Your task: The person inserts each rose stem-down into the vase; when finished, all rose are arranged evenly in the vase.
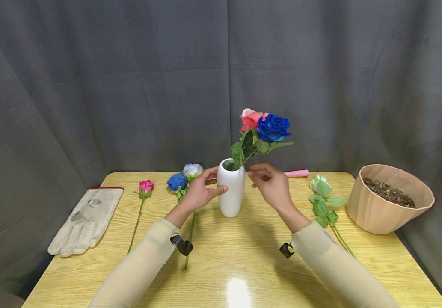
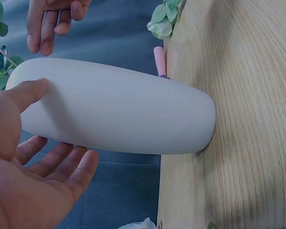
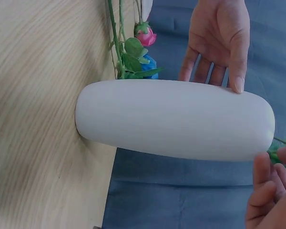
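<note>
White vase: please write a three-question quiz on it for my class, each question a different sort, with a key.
1. True or false: the vase lies on its side.
2. Which colours bloom above it? a) yellow and purple; b) pink and blue; c) orange and black.
3. Fill in: the ____ hand holds the vase.

Key: 1. False, it stands upright. 2. b, a pink rose and a blue rose. 3. Left hand.
</note>
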Available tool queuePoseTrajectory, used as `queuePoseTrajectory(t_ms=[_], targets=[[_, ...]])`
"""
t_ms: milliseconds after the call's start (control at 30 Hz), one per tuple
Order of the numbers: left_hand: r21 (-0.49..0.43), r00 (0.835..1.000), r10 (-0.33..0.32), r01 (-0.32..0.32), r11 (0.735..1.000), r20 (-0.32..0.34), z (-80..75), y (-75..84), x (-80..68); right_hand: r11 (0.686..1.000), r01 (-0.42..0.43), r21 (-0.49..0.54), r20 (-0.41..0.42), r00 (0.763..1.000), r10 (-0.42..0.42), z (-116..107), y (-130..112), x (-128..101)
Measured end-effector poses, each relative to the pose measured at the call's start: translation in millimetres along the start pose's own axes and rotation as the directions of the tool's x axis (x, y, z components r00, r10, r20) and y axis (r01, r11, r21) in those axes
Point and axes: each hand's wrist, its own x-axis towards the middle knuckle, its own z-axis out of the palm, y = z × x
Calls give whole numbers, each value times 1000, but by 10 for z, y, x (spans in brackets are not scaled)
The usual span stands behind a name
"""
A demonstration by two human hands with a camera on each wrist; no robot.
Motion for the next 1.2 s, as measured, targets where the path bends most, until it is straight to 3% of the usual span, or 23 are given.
queuePoseTrajectory(t_ms=[367, 1200], targets=[[6, 1000, -9, 9, 1000, -2, 1, 7, -8, 986, -104, 129, 72, 993, 95, -182, 132, -17], [8, 1000, -4, 4, 1000, -9, 8, -23, 11, 968, -223, 111, 222, 955, 194, -645, 279, -130]])
